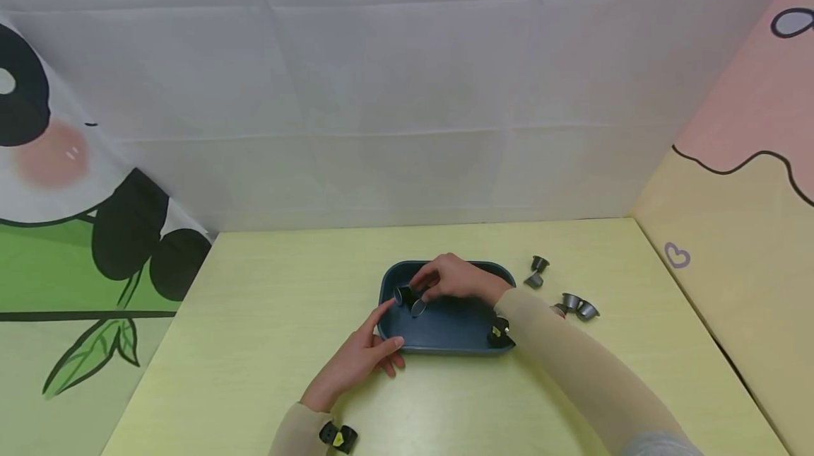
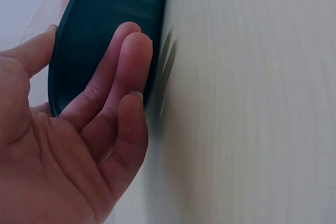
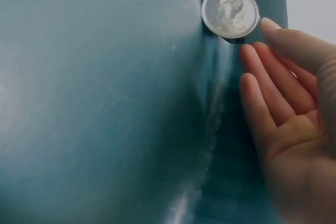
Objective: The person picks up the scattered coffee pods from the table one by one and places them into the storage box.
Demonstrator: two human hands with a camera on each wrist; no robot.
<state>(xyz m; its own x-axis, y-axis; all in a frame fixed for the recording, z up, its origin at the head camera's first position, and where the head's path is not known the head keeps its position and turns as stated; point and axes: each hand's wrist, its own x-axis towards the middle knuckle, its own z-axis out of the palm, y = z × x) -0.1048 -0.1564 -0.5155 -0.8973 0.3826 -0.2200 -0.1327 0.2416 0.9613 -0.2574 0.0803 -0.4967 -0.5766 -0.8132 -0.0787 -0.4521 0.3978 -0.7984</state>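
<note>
Two small cups (image 1: 417,308) are in the blue tray (image 1: 451,332), side by side at its left end. At least four other cups (image 1: 571,301) lie on the table (image 1: 286,314) to the right, so the job looks less than half done. The right hand (image 1: 454,277) has bent fingers right by the tray cups; I can't tell if it has hold of one. The left hand (image 1: 364,355) is loosely open, touching the tray's edge.

The right sleeve (image 1: 581,360) partly hides a capsule (image 1: 559,309) at three o'clock from the tray (image 1: 454,332); left-wrist view crops the tray at twelve.
</note>
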